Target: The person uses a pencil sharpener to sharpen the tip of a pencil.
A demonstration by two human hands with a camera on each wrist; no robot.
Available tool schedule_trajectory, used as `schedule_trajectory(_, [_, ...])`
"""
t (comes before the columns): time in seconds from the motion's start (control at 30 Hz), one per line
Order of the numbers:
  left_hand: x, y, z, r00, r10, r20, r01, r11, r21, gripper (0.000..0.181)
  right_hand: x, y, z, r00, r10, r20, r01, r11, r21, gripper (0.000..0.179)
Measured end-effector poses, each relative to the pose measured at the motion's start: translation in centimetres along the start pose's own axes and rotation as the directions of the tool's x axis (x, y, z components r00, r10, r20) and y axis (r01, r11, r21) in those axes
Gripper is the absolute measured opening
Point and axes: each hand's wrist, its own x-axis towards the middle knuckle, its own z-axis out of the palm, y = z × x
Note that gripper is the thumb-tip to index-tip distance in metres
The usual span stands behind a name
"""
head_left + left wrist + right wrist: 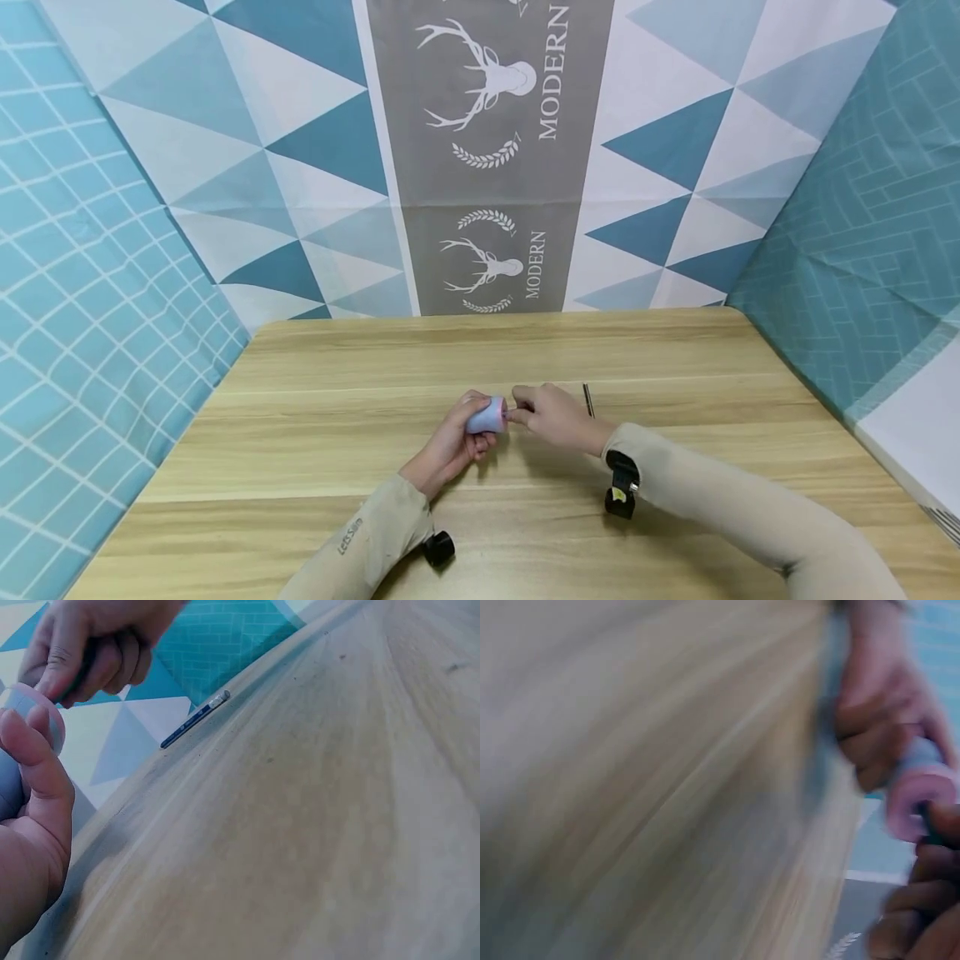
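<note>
My left hand (456, 433) grips a pale blue, barrel-shaped pencil sharpener (486, 417) with a pink end, held on its side above the table. That pink end faces my right hand (557, 415), whose thumb and curled fingers pinch a dark pencil (928, 821). In the right wrist view, which is blurred, the pencil's end sits in the hole of the pink face. Most of the pencil is hidden within the right hand. A second pencil (196, 720), dark blue with a pale end, lies on the table beyond the right hand.
The wood-grain table (315, 433) extends around both hands. Patterned cloth (487, 167) hangs behind it, with blue tiled cloth at either side. A white surface (915, 450) borders the table at the right. Both wrists carry black cameras.
</note>
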Motion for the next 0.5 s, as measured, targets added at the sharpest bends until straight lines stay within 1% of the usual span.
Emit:
schedule_trajectory(0.03, [0.0, 0.0, 0.0, 1.000, 0.006, 0.001, -0.006, 1.000, 0.007, 0.013, 0.1, -0.2, -0.3, 0.991, 0.122, 0.056, -0.129, 0.979, 0.159, 0.033])
schedule_trajectory(0.07, [0.0, 0.0, 0.0, 1.000, 0.013, 0.002, -0.013, 1.000, 0.015, 0.013, 0.3, -0.3, -0.6, 0.967, 0.222, 0.121, -0.249, 0.923, 0.294, 0.034])
schedule_trajectory(0.1, [-0.1, 0.1, 0.0, 1.000, 0.020, 0.006, -0.021, 0.999, 0.026, 0.012, 0.4, -0.4, -0.8, 0.934, 0.296, 0.200, -0.354, 0.841, 0.409, 0.034])
schedule_trajectory(0.13, [-0.1, 0.0, 0.0, 1.000, 0.025, 0.008, -0.025, 0.999, 0.038, 0.011, 0.6, -0.3, -1.1, 0.893, 0.354, 0.279, -0.450, 0.745, 0.493, 0.033])
schedule_trajectory(0.17, [-0.1, 0.1, 0.1, 1.000, 0.025, 0.008, -0.026, 0.999, 0.044, 0.011, 0.7, -0.1, -1.3, 0.847, 0.392, 0.358, -0.531, 0.648, 0.546, 0.031])
schedule_trajectory(0.2, [-0.2, 0.1, 0.1, 1.000, 0.026, 0.007, -0.026, 0.998, 0.051, 0.010, 0.8, 0.0, -1.4, 0.804, 0.412, 0.429, -0.595, 0.566, 0.571, 0.029])
schedule_trajectory(0.23, [-0.2, 0.1, 0.1, 1.000, 0.027, 0.005, -0.027, 0.998, 0.057, 0.009, 0.9, 0.2, -1.5, 0.770, 0.416, 0.484, -0.638, 0.507, 0.580, 0.027])
schedule_trajectory(0.27, [-0.3, 0.0, 0.1, 1.000, 0.027, 0.001, -0.027, 0.998, 0.060, 0.008, 1.0, 0.3, -1.6, 0.746, 0.407, 0.526, -0.665, 0.464, 0.584, 0.025])
schedule_trajectory(0.3, [-0.3, 0.0, 0.1, 1.000, 0.027, -0.001, -0.027, 0.998, 0.063, 0.008, 1.1, 0.5, -1.7, 0.732, 0.397, 0.554, -0.681, 0.441, 0.584, 0.024])
schedule_trajectory(0.33, [-0.3, 0.0, 0.1, 1.000, 0.026, -0.005, -0.026, 0.998, 0.062, 0.008, 1.1, 0.5, -1.7, 0.730, 0.391, 0.561, -0.683, 0.438, 0.584, 0.024])
schedule_trajectory(0.37, [-0.2, 0.0, 0.2, 1.000, 0.029, -0.006, -0.028, 0.998, 0.059, 0.008, 1.1, 0.6, -1.8, 0.735, 0.384, 0.560, -0.678, 0.448, 0.583, 0.025])
schedule_trajectory(0.4, [-0.2, 0.1, 0.2, 0.999, 0.032, -0.007, -0.031, 0.998, 0.057, 0.008, 1.1, 0.6, -1.9, 0.747, 0.377, 0.547, -0.663, 0.475, 0.579, 0.026])
schedule_trajectory(0.43, [-0.2, 0.1, 0.1, 0.999, 0.036, -0.005, -0.036, 0.998, 0.059, 0.008, 1.0, 0.5, -2.0, 0.764, 0.367, 0.531, -0.642, 0.514, 0.568, 0.028])
schedule_trajectory(0.47, [-0.2, 0.1, 0.1, 0.999, 0.040, -0.001, -0.039, 0.997, 0.060, 0.009, 1.0, 0.5, -2.2, 0.781, 0.356, 0.513, -0.618, 0.559, 0.553, 0.030])
schedule_trajectory(0.5, [-0.2, 0.0, 0.0, 0.999, 0.043, 0.004, -0.043, 0.997, 0.065, 0.010, 0.8, 0.4, -2.4, 0.804, 0.345, 0.484, -0.583, 0.619, 0.526, 0.032])
